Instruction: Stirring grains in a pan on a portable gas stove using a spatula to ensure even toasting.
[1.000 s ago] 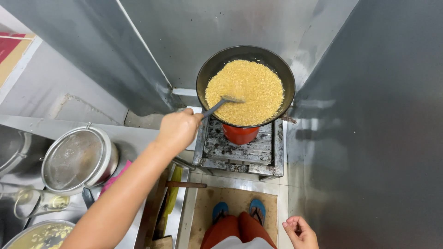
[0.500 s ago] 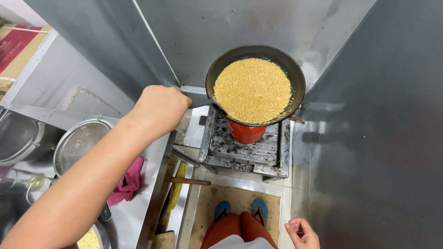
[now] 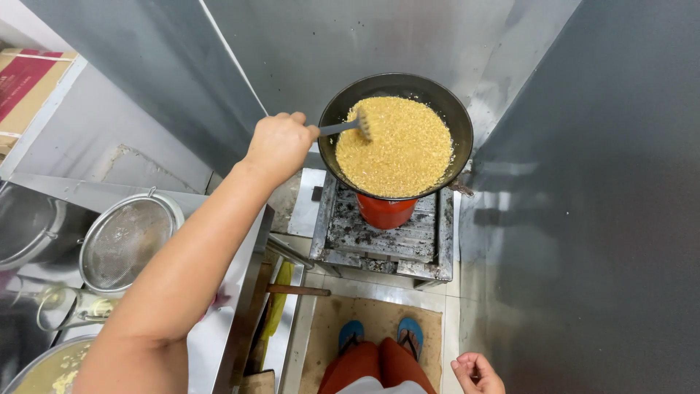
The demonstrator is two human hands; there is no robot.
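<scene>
Left hand: the left hand point(image 3: 279, 144) reaches out over the counter edge, fingers clamped round the handle of a grey spatula point(image 3: 348, 126).
Right hand: the right hand point(image 3: 477, 373) hangs low by the person's side, holding nothing, fingers loosely curled and apart.
Spatula: its head rests in the grains at the left side of the pan, the handle running back to the fist.
Wok: a dark round wok point(image 3: 329, 122) full of yellow-gold grains point(image 3: 397, 146), sitting on the burner against the steel back wall.
Burner: a sooty metal stove frame point(image 3: 383, 237) with an orange-red ring point(image 3: 385, 211) under the wok.
Package: a flat cardboard box point(image 3: 25, 87) with a dark red panel, top left, lying on a ledge well apart from the stove.
Strainer: a round mesh strainer point(image 3: 124, 241) on the steel counter point(image 3: 244, 273), under the forearm.
Bowls: a steel bowl point(image 3: 25, 226) at the left edge; another with pale bits point(image 3: 44, 372) at the bottom left corner.
Floor: a brown mat point(image 3: 379, 321) in front of the stove, blue sandals point(image 3: 379, 335) standing on it.
In the way: steel panels close round the stove on the back and right; the left forearm crosses above the counter.
</scene>
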